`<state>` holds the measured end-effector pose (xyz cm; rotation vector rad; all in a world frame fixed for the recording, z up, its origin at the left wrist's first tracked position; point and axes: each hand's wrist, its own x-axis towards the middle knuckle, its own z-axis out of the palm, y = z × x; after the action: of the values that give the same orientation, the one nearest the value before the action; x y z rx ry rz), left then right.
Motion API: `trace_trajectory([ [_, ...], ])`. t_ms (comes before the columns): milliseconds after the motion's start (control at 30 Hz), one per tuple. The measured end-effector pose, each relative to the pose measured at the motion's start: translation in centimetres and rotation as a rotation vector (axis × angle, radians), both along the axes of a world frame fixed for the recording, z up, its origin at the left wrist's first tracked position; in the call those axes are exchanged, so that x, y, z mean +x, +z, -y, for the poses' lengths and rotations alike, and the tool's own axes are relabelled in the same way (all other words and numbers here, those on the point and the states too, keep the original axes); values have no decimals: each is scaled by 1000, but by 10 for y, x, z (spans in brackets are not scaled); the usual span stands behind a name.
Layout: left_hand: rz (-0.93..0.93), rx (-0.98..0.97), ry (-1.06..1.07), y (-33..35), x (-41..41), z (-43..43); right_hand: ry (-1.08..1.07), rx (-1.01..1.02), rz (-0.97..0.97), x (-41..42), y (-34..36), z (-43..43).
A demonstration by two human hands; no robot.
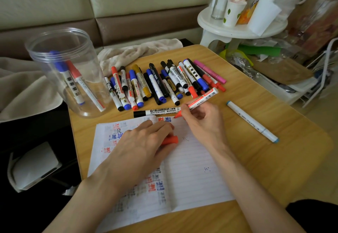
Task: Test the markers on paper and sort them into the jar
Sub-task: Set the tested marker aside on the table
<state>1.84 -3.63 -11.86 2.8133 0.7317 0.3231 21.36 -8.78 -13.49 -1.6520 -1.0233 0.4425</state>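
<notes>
Worktop [274, 159]: pale wood-grain laminate, rounded corners.
Lined paper [192, 168]: open white pad, lower centre, with blurred red, blue and grey test marks on its left half.
Right hand [203, 121]: grip pinches the red marker [199, 100], a white cylindrical barrel with red print. Its red tip touches the paper's top edge.
Left hand [144, 141]: rests palm-down on the paper. Grip holds the red cap [170, 140], ribbed plastic, between thumb and curled fingers.
Jar [64, 71]: clear smooth plastic cylinder with a threaded rim, upper left of frame, upright on the worktop's edge. It holds 2 markers leaning inside, 1 blue-capped [67, 79] and 1 red-capped [86, 88].
Marker pile [164, 80]: a loose row at centre, with black, blue, red, gold and pink caps.
Black whiteboard marker [157, 112]: lies alone between pile and paper.
White pen [252, 121]: slim, with blue ends, right of centre.
Cream cloth [137, 51]: crumpled, behind the pile.
</notes>
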Motion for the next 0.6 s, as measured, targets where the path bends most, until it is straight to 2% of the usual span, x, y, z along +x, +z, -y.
trace_trajectory([
  [133, 1, -4, -2, 0, 0, 0, -14, 15, -56, 0, 2, 2],
  [333, -3, 9, -4, 0, 0, 0, 36, -16, -23, -2, 2, 2],
  [600, 12, 3, -3, 0, 0, -1, -11, 7, -16, -1, 3, 2],
])
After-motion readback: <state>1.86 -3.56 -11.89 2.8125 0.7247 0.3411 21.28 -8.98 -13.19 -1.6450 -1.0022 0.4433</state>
